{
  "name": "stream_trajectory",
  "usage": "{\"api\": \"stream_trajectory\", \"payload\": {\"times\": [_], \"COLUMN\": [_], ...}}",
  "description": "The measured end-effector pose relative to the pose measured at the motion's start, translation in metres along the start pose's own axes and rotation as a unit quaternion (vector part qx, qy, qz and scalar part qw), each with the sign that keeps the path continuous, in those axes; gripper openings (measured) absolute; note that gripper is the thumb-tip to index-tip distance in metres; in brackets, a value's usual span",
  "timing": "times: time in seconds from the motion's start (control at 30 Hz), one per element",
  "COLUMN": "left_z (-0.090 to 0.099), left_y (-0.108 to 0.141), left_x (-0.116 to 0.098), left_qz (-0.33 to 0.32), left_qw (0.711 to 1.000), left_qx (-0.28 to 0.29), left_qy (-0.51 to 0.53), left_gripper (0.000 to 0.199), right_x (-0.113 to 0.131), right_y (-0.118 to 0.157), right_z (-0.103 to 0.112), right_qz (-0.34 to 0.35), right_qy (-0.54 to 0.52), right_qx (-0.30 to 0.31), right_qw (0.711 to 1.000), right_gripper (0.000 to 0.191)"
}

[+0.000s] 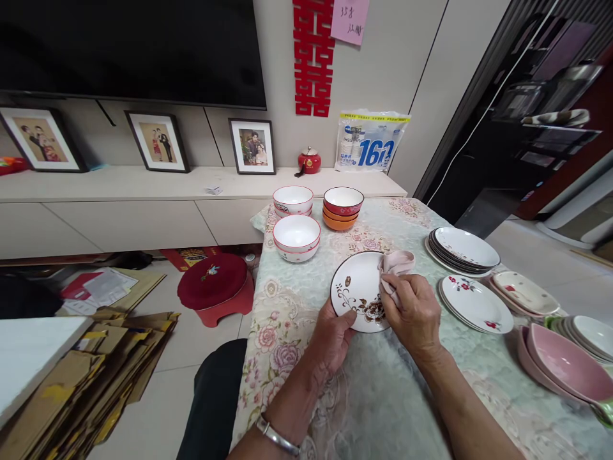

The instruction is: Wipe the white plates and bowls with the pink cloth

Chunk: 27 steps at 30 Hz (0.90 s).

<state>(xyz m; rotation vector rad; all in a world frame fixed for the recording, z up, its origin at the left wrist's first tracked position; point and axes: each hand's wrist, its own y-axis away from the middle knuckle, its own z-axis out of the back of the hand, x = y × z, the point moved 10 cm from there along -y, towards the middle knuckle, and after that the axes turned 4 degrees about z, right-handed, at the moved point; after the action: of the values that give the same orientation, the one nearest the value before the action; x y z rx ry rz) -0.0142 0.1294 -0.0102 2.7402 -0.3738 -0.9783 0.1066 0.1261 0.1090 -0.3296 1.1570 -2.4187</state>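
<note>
A white plate (357,281) with brown flowers and a dark rim is tilted above the table, face toward me. My left hand (335,329) grips its lower left edge, the thumb on the face and the fingers hidden underneath. Bunched in my right hand (414,313) is a pale pink cloth (398,262), pressed against the plate's right side. Beyond the plate stand white bowls with red rims (297,235) in two stacks. Beside them is a stack of red and orange bowls (341,207).
To the right are stacked dark-rimmed plates (467,248), floral plates (476,303), rectangular dishes (525,292), pink bowls (569,361) and small white bowls (596,335). A flowered tablecloth (287,313) covers the table. A red stool (215,287) and flattened cardboard (71,383) are on the left.
</note>
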Motion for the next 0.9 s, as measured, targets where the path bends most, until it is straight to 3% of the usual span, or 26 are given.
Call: {"api": "stream_trajectory", "payload": {"times": [0.57,0.9], "left_z": [-0.003,-0.004], "left_y": [0.003,0.002], "left_x": [0.002,0.003], "left_qz": [0.014,0.019], "left_qw": [1.0,1.0], "left_qx": [0.007,0.005], "left_qy": [0.009,0.012], "left_gripper": [0.055,0.058], "right_x": [0.011,0.009], "right_y": [-0.004,-0.002], "right_z": [0.01,0.004], "right_qz": [0.012,0.011], "right_qy": [0.021,0.025], "right_qx": [-0.028,-0.01], "right_qw": [0.999,1.0], "right_gripper": [0.013,0.014]}}
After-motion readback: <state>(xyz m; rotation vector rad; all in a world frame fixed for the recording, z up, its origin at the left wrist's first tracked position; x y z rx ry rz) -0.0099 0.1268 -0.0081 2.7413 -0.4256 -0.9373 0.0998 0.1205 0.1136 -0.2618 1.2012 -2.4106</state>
